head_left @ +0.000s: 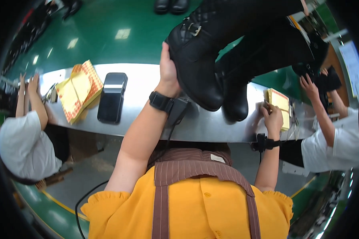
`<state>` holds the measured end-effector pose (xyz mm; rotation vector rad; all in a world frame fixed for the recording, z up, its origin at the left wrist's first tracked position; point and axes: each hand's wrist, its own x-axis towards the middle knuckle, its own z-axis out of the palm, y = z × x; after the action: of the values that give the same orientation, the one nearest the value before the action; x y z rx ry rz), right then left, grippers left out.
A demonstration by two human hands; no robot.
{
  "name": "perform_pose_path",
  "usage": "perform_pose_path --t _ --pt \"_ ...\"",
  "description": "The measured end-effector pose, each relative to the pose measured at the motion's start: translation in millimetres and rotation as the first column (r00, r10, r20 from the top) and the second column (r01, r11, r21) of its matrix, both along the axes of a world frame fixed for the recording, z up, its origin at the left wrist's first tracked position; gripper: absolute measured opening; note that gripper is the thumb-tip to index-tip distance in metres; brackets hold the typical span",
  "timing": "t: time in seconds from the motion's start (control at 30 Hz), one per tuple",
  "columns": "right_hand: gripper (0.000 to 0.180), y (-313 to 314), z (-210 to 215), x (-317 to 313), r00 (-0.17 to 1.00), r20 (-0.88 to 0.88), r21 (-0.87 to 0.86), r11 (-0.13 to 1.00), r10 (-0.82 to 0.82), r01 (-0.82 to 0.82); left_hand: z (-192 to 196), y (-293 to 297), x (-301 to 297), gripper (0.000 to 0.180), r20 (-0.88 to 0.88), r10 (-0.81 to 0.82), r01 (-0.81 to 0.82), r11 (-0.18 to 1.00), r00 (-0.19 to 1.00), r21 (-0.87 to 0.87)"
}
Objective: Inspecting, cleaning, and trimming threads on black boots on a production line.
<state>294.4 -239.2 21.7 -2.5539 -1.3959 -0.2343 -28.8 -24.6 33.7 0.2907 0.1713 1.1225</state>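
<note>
A tall black boot (199, 63) with a quilted panel and a silver buckle (194, 29) is held tilted over the metal table. My left hand (170, 71) grips its foot from the left, thumb up along the side. A second black boot (236, 97) is just right of it, toe toward me, partly hidden behind the first. My right hand (273, 116) is closed in a pinch beside a yellow paper stack (284, 102) with red print. A small dark bit shows at its fingertips, too small to name.
On the metal table (143, 115) lie a black phone (112, 97) and another yellow paper stack (79, 91). Beyond runs a green surface (143, 36) with more black boots (171, 5). People in white work at left (26, 139) and right (331, 137). A cable (81, 203) hangs at my left.
</note>
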Motion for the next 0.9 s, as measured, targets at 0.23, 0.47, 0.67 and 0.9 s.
perform_pose_path --t 0.23,0.47,0.67,0.9 --pt "0.032 14.7 49.9 -25.3 0.997 -0.016 0.502 0.863 0.074 -0.057 -2.7 12.0 -15.6 0.063 -0.114 0.122 -0.125 0.992 0.986 -0.024" --pt "0.030 104.4 111.3 -226.7 0.706 0.049 0.390 0.637 0.707 -0.665 -18.3 20.6 -14.6 0.060 -0.187 0.266 -0.257 0.964 0.946 0.074" --pt "0.027 129.5 100.7 -245.0 0.660 0.284 0.170 0.641 0.695 -0.748 -17.1 22.0 -2.5 0.055 -0.223 0.417 -0.386 0.906 0.881 0.172" --pt "0.031 129.6 111.1 -239.8 0.727 -0.070 0.250 0.717 0.684 -0.651 5.0 1.7 -1.8 0.046 -0.365 0.480 -0.380 0.870 0.798 0.313"
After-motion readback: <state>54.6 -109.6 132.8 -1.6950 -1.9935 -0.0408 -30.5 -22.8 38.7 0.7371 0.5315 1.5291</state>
